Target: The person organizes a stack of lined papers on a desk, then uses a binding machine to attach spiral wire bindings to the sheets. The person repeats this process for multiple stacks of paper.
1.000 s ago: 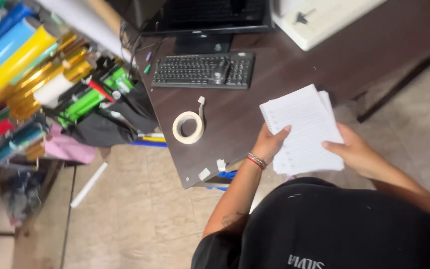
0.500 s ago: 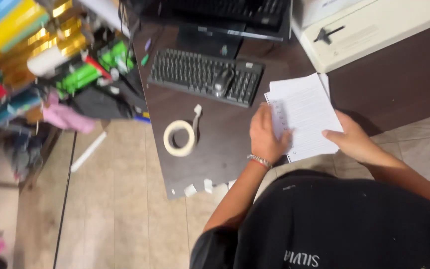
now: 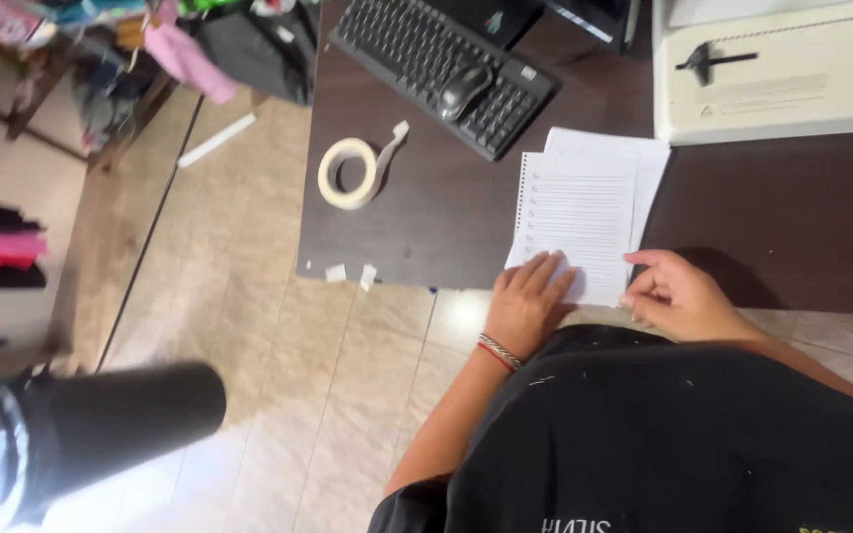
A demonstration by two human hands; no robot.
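A thin stack of white lined, punched sheets (image 3: pixel 580 212) lies on the dark brown desk (image 3: pixel 426 232) near its front edge. My left hand (image 3: pixel 528 301), with a bracelet at the wrist, lies flat on the stack's lower left corner, fingers spread. At the stack's lower right corner, my right hand (image 3: pixel 678 296) has its fingers curled and pinches the edge of the sheets. A plain white sheet sticks out from under the lined one at the top right.
A roll of masking tape (image 3: pixel 349 173) with a loose tail lies left of the sheets. A black keyboard (image 3: pixel 417 44) carries a mouse (image 3: pixel 464 91). A white paper trimmer (image 3: pixel 782 84) sits at the back right. A black cylinder (image 3: pixel 101 424) looms at the lower left over the tiled floor.
The sheets went from held up in both hands to lying flat on the desk. My left hand slid to the lower corner. The view swung left and down.
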